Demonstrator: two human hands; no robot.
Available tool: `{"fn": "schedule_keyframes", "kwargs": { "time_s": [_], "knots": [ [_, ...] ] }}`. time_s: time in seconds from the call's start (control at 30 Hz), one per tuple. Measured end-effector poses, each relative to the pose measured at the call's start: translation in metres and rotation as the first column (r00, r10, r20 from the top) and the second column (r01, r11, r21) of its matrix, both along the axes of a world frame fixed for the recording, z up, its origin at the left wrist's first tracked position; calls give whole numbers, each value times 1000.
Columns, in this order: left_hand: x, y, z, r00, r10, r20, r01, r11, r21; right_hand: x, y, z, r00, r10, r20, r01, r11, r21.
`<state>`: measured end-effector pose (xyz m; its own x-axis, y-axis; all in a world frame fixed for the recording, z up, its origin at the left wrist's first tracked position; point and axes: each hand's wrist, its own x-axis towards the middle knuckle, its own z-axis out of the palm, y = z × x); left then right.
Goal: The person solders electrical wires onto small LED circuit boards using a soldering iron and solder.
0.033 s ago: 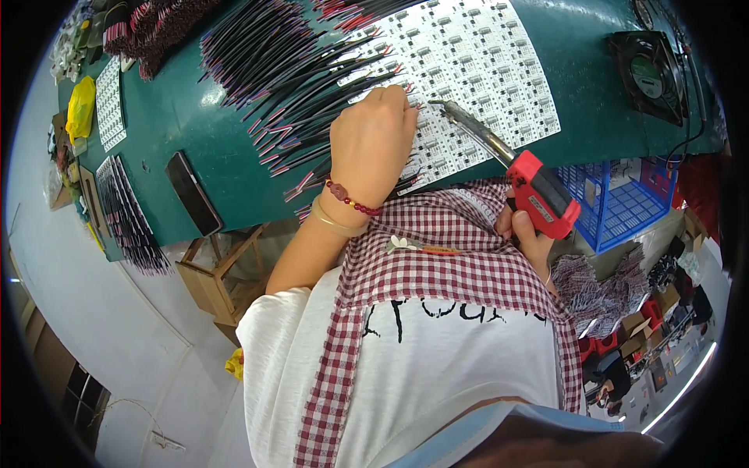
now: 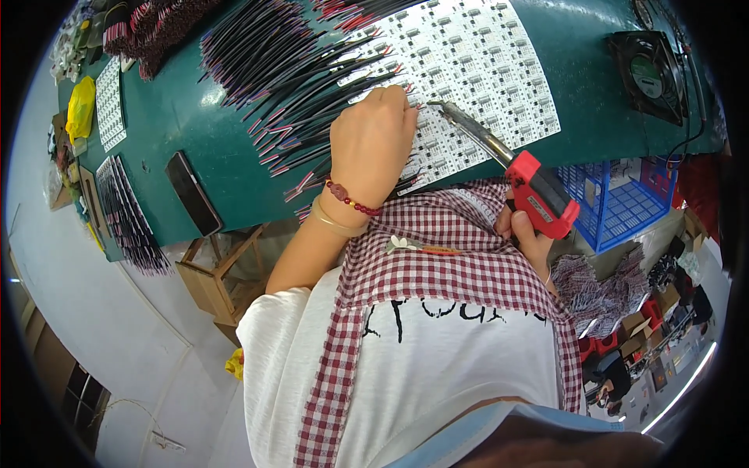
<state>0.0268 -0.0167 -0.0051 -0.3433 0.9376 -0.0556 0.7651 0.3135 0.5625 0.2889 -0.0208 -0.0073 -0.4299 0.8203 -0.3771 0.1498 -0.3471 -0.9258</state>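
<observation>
My left hand [image 2: 370,140] is closed at the left part of a white circuit-board panel [image 2: 499,86], its fingertips pinching a thin wire [image 2: 412,106] close to the board. Most of that wire is hidden beneath the hand. Several black-sleeved wires [image 2: 300,125] with red and white ends fan out to the left, some reaching onto the panel. My right hand [image 2: 532,238] grips the underside of a soldering iron [image 2: 542,195] with a red and black body. The iron's dark tip points left, just beside my left fingertips, over the panel.
A dense wire bundle [image 2: 257,47] lies on the green table [image 2: 179,101]. Further left are a phone [image 2: 193,193], a small board panel [image 2: 111,105], a yellow bag [image 2: 80,108] and another wire bundle [image 2: 129,214]. At right are a fan [image 2: 646,76] and a blue crate [image 2: 616,203].
The soldering iron has shifted very slightly to the left. My left hand has stayed in place.
</observation>
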Motion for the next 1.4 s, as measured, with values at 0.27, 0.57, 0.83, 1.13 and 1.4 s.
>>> {"fn": "schedule_keyframes", "kwargs": {
  "time_s": [0.27,0.57,0.83,1.13,1.4],
  "knots": [
    [-1,1,0,1000,-21,-20,21,1000,-3,3,2,-1,997,77,15,-76,997,-31],
    [-2,1,1,999,-44,-28,44,999,1,-5,-1,10,999,-35,-21,33,996,-80],
    [-1,1,2,998,-48,-36,48,999,-3,1,1,4,995,92,28,-91,995,-34],
    [0,2,0,999,-36,-17,35,999,-13,-4,1,15,1000,-27,2,27,998,-60],
    [-1,2,-1,999,-49,-25,49,999,21,-3,-2,13,1000,-19,-12,18,998,-54]
  ]
}}
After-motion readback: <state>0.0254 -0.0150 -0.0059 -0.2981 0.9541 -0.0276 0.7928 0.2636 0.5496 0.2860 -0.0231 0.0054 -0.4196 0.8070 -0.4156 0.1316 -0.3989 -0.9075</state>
